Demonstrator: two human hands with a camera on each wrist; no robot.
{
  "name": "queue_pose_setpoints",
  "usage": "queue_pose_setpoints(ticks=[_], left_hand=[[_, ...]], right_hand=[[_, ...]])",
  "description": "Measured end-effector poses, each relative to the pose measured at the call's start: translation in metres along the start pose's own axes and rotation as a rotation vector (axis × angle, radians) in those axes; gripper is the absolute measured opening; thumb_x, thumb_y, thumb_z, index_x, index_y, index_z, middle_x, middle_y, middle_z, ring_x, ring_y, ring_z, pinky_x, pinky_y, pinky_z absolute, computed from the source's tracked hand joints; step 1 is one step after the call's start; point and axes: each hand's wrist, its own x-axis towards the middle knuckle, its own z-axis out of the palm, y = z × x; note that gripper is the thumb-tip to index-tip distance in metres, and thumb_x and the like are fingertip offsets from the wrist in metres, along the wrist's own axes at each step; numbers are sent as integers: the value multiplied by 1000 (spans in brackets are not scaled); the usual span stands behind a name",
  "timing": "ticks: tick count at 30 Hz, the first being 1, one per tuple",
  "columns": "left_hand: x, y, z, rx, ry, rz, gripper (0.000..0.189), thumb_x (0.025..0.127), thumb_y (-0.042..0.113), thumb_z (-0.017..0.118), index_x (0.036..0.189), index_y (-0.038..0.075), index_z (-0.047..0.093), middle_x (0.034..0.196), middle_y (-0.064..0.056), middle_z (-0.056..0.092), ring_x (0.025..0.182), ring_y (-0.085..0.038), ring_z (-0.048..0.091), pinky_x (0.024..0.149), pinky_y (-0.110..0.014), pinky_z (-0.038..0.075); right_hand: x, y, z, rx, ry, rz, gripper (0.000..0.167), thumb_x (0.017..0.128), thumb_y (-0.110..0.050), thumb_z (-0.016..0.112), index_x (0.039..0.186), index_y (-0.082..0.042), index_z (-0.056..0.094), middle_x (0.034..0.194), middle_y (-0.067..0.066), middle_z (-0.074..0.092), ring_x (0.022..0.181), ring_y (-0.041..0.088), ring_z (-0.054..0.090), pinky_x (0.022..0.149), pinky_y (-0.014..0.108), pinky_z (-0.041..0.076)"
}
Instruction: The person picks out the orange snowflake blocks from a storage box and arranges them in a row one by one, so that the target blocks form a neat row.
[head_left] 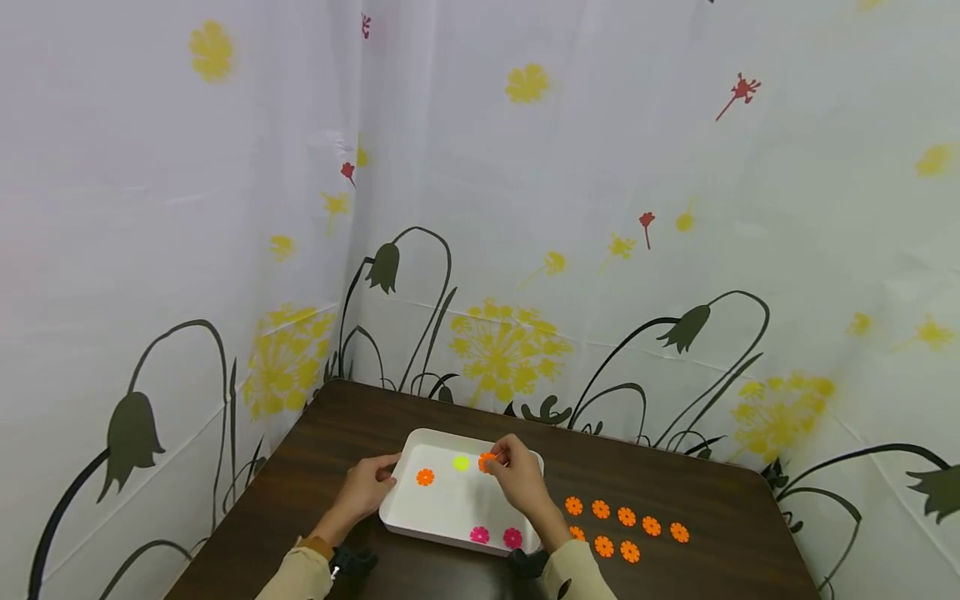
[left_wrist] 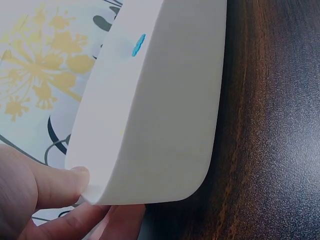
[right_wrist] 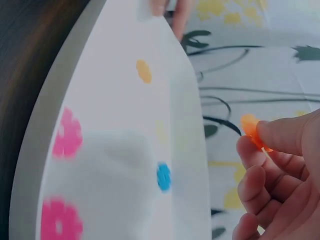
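Note:
My left hand [head_left: 365,486] grips the left edge of a shallow white tray [head_left: 442,508]; in the left wrist view its thumb [left_wrist: 62,187] lies over the rim and its fingers are beneath. Between thumb and fingertips my right hand [head_left: 522,482] pinches an orange flower-shaped piece [right_wrist: 250,131], held above the tray's far right part. Inside the tray lie an orange flower piece [head_left: 425,477], a yellow-green one [head_left: 461,463] and two pink ones [head_left: 512,538]. A blue flower piece [right_wrist: 163,176] also lies there, hidden in the head view.
Right of the tray, several orange flower pieces [head_left: 626,517] lie in two rows on the dark wooden table [head_left: 720,542]. The right forearm partly covers the near row. A white flower-patterned curtain [head_left: 465,183] hangs behind the table and along its left side.

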Motion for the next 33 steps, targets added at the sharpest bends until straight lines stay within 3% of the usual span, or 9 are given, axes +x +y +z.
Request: queue_pose_setpoints(ticks=[10,33], left_hand=[[4,-5,-1,16,-8,11,50,95,-5,68,145,-3,61,121,-29,69,91,-27,65,77,-41,62],[4,-2,2,45,-29,12,51,96,-2,68,146,-2,59,120,-28,69,90,-27,65,76,-42,62]], right_hand=[[-17,10,-42,-17,95,72,13,97,-3,71,107,-5,63,86,5,59,75,17,53,61,23,45],[-50,35,-97,-47,171,102,11,99,-7,70,108,-7,64,87,5,58,74,16,53,61,25,45]])
